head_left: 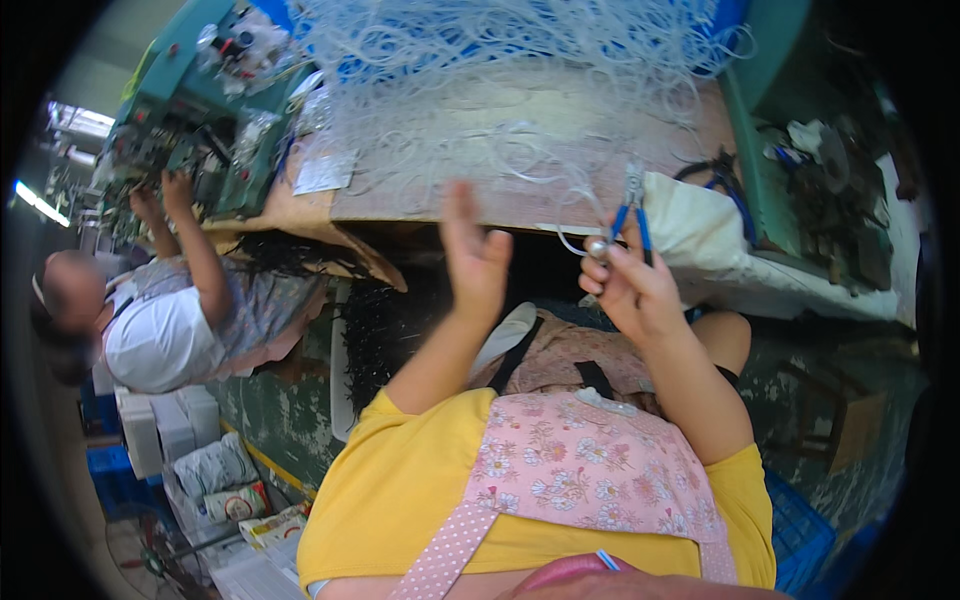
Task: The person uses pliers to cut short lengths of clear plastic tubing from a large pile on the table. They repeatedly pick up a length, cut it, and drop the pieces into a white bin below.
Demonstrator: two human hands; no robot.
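My left hand [476,262] is raised in front of the worktable's near edge, fingers stretched out and partly blurred, nothing seen in it. In my right hand [640,290] is a pair of pliers [643,232] with blue handles, jaws pointing away from me. The same hand pinches a small round silvery piece [598,248] between thumb and fingers. A clear plastic tube [580,190] curves down to it from the tabletop; whether the two are joined I cannot tell. Many loose translucent rings and tubes [520,110] are heaped over the far part of the table.
Dark-handled pliers [722,180] lie beside a white cloth [690,220] at the table's right. Green machines [245,150] flank the worktable [400,205]. A co-worker [165,330] sits at the left machine. Below the table edge is a bin with black strips [380,330].
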